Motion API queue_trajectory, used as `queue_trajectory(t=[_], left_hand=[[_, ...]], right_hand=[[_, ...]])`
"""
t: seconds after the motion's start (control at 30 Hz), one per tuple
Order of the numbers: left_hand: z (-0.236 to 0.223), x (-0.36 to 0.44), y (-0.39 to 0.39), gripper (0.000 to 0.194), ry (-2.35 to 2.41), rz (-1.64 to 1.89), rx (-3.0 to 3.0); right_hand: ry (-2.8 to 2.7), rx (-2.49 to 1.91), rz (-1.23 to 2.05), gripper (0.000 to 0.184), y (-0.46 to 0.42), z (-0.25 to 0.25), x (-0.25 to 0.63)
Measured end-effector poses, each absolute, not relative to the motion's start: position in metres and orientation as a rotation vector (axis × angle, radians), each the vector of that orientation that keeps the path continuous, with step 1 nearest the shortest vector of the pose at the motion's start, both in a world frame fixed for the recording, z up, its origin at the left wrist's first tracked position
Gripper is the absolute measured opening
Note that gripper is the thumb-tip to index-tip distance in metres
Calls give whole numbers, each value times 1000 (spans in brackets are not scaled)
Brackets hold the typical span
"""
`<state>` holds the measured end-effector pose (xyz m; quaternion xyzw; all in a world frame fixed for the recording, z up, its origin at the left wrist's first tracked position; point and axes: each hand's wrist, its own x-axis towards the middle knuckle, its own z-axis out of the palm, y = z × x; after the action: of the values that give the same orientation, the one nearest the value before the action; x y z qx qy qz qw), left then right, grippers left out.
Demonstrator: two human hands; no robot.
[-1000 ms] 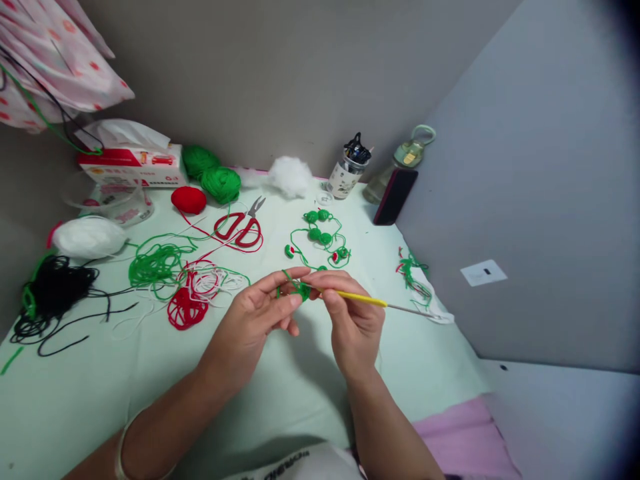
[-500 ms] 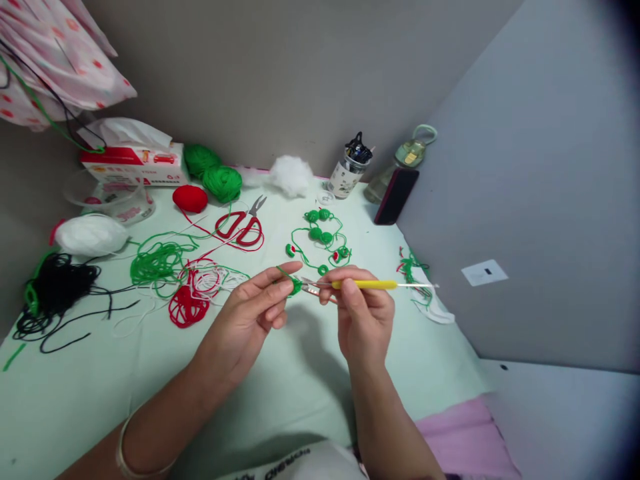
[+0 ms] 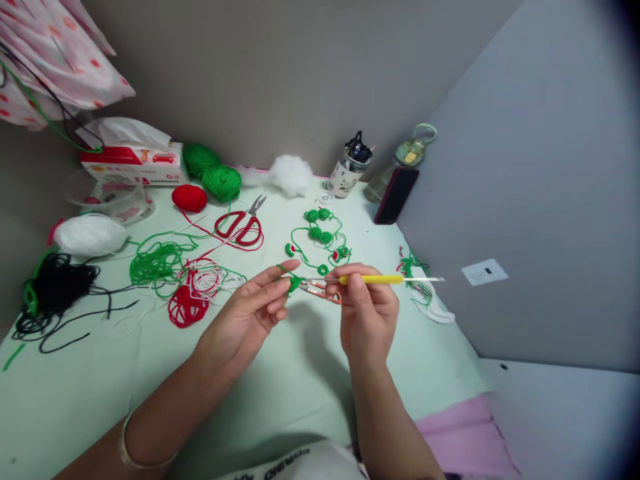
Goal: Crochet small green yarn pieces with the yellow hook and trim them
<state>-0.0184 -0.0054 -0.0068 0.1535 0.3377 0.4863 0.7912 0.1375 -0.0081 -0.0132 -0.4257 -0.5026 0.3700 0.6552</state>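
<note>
My left hand (image 3: 255, 300) pinches a small green crochet piece (image 3: 295, 285) between thumb and fingers, with green yarn running over the index finger. A yellow-handled crochet hook (image 3: 373, 279) lies level in my right hand (image 3: 367, 307), closed round its handle. The hook's left end reaches the green piece; whether it is inside a stitch is too small to tell. Small thread snips (image 3: 315, 288) with orange-red handles are also tucked in my right hand, blades towards the green piece. Beyond my hands lie several green crocheted balls and rings (image 3: 320, 235) joined by yarn.
Red-handled scissors (image 3: 240, 228) lie left of centre. Loose green yarn (image 3: 157, 263), red yarn (image 3: 188, 307) and black yarn (image 3: 65, 283) spread along the left. White stuffing (image 3: 291, 176), a pen jar (image 3: 345, 175) and a phone (image 3: 397, 195) stand at the back. Yarn scraps (image 3: 413, 270) lie right.
My right hand has shifted slightly right with the crochet hook and snips, so more of the hook's shaft shows beside the green piece. My left hand is almost still.
</note>
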Motion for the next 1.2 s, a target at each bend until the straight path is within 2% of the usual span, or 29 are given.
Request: queue_trajectory(t=[0.1,0.2,0.3,0.47,0.6,0.77,1.2], left_hand=[[-8,-15,-9,41,846,1130,530],[-9,-10,-14,50,897,1164,630],[-8,-9,-15,44,837,1097,574],[-6,-14,-10,29,765,1049,475],[-4,-16,-10,24,764,1061,465],[-2,-18,-10,21,772,1053,469],[-11,-19,-10,23,877,1102,688]], right_hand=[[-1199,-961,907,18,-9,-14,135],[-1558,-999,530,21,-14,-17,129],[-1635,-971,299,32,-18,-19,126],[-1227,-953,860,15,-11,-16,131],[-1041,-898,1125,16,-6,-14,135],[-1037,-859,1132,18,-8,-13,136],[-1283,-881,846,20,-15,-10,134]])
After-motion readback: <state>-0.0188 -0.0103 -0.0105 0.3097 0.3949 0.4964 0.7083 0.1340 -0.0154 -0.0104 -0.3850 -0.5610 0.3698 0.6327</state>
